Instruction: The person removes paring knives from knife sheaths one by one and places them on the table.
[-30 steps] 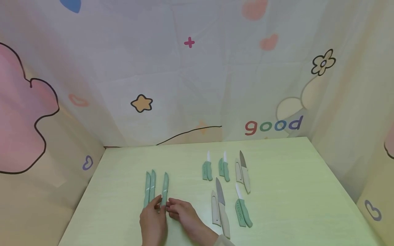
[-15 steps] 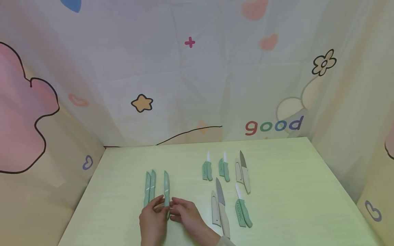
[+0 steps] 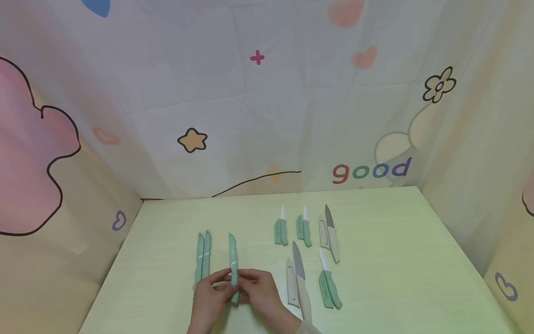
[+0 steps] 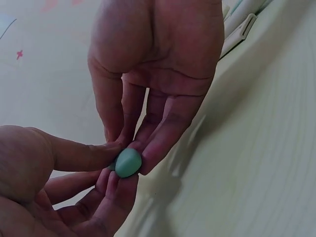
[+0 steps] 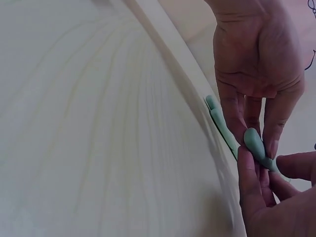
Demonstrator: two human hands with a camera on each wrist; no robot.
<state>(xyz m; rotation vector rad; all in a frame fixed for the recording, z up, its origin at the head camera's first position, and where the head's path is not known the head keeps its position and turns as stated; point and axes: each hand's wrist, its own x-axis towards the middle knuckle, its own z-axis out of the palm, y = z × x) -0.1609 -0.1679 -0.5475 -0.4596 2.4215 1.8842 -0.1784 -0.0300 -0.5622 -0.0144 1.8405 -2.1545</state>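
Observation:
My left hand (image 3: pixel 210 297) and right hand (image 3: pixel 263 294) both pinch the handle of a green sheathed knife (image 3: pixel 232 253), which points away from me above the table. In the left wrist view, the rounded handle end (image 4: pixel 129 163) shows between the fingertips of both hands. The same handle (image 5: pixel 254 143) appears between the fingers in the right wrist view. Just left of the hands lie two more green sheathed knives (image 3: pixel 206 250), side by side and parallel, their handle ends partly behind my left hand.
Several bare-bladed knives lie to the right, each beside its sheath: green paring knives (image 3: pixel 330 290) and beige-handled knives (image 3: pixel 303 290). The closest beige one is near my right wrist. A patterned curtain (image 3: pixel 267 116) stands behind the table (image 3: pixel 396 260).
The held knife has shifted right and toward me, standing farther from the sheathed pair. My right fingers have closed in on its handle, and both hands now meet there.

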